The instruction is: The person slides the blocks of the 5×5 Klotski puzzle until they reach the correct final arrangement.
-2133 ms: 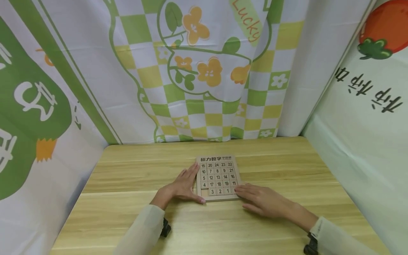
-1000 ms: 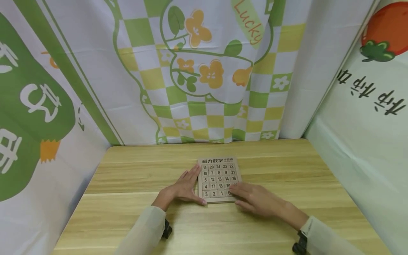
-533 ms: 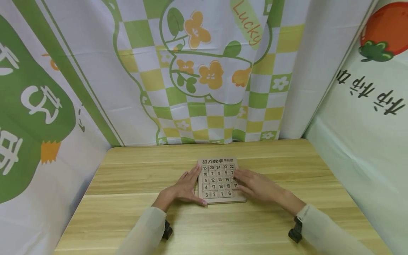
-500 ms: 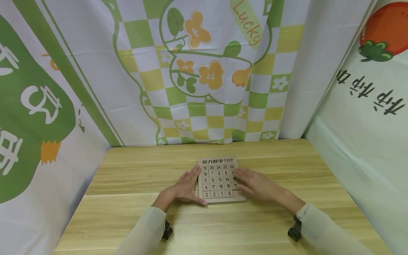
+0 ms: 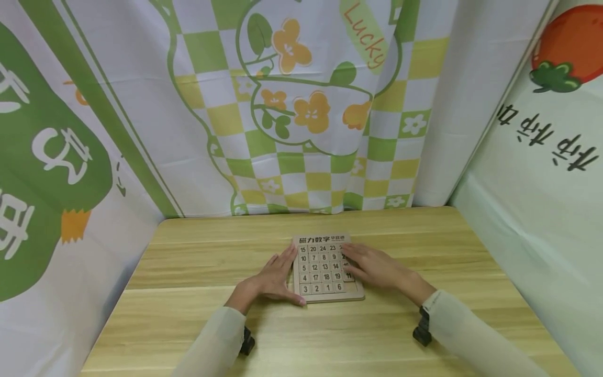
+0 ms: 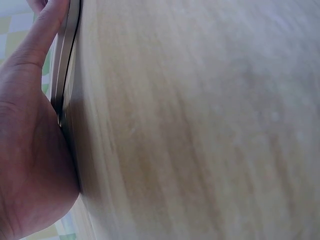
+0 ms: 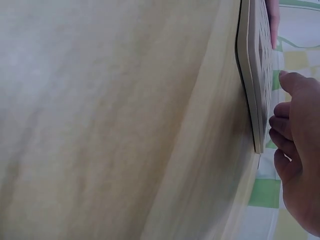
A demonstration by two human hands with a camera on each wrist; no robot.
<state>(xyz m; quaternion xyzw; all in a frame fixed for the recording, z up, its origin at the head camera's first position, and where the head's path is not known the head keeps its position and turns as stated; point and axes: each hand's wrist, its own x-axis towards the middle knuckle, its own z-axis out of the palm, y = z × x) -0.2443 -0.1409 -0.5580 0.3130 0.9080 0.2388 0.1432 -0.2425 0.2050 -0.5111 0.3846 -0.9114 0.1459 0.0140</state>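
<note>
A wooden number sliding puzzle point(image 5: 330, 299) lies flat on the table, its numbered tiles in rows under a printed heading. My left hand point(image 5: 270, 278) rests at its left side, fingers straight along that edge and thumb at the near left corner. In the left wrist view, the thumb of my left hand point(image 6: 25, 115) lies against the puzzle's edge point(image 6: 62, 60). Over the right-hand column, the fingertips of my right hand point(image 5: 379, 268) touch the upper tiles and partly hide their numbers. Tile 11 point(image 5: 348, 277) shows below them, above a vacant slot point(image 5: 351, 288) at the lower right.
The light wooden table point(image 5: 198, 262) spreads around the puzzle. A printed curtain point(image 5: 311, 173) hangs behind its far edge, with white printed sheets at both sides. Dark wrist devices sit at the left cuff point(image 5: 247, 341) and right cuff point(image 5: 422, 329).
The bottom row of tiles slid left, so the vacant slot went from lower left to lower right. My right hand then moved up the right column; the left hand stayed put.
</note>
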